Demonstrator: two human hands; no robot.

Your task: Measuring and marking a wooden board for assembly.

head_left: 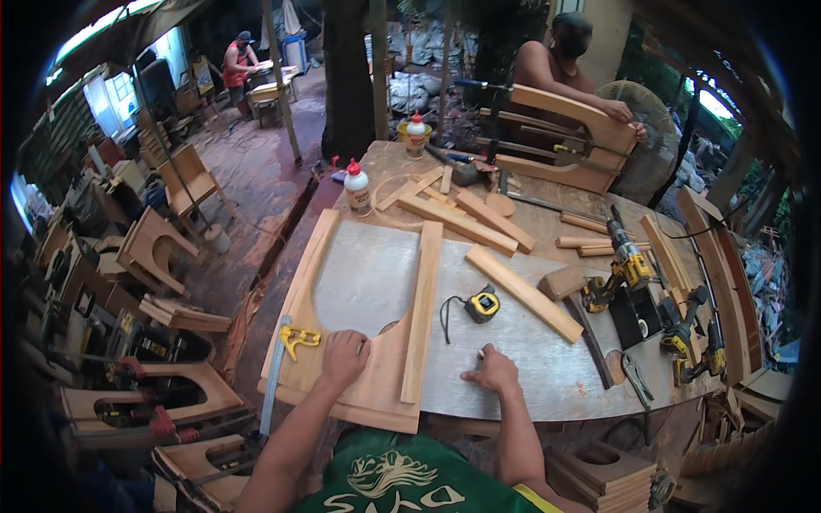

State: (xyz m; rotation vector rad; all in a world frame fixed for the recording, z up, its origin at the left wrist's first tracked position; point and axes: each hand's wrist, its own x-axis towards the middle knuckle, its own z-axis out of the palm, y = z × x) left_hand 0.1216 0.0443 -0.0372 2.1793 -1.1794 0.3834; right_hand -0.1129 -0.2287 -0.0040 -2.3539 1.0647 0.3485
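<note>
Wkbench [547, 385]: wd frame [386, 376], tape meas. [482, 304]

Pale lettering [445, 496] on green shirt [479, 466]; bottles [357, 190] labelled.

- Worn reddish-brown floor [265, 162], stained in places
- Thick dark trunk [348, 85] rising beyond the workbench [389, 162]
- Wooden chair [181, 171] at left
- Large round fan [654, 145] at right rear
- Pale wall [609, 47] behind it
- Bright daylight through a left-hand window [121, 89]

Count: your hands [345, 357] [493, 370], two; before you, bottles [357, 194] [415, 141], two; tape measure [483, 305], one; square [295, 340], one; locking pliers [635, 379], one; fan [660, 141], one.
</note>
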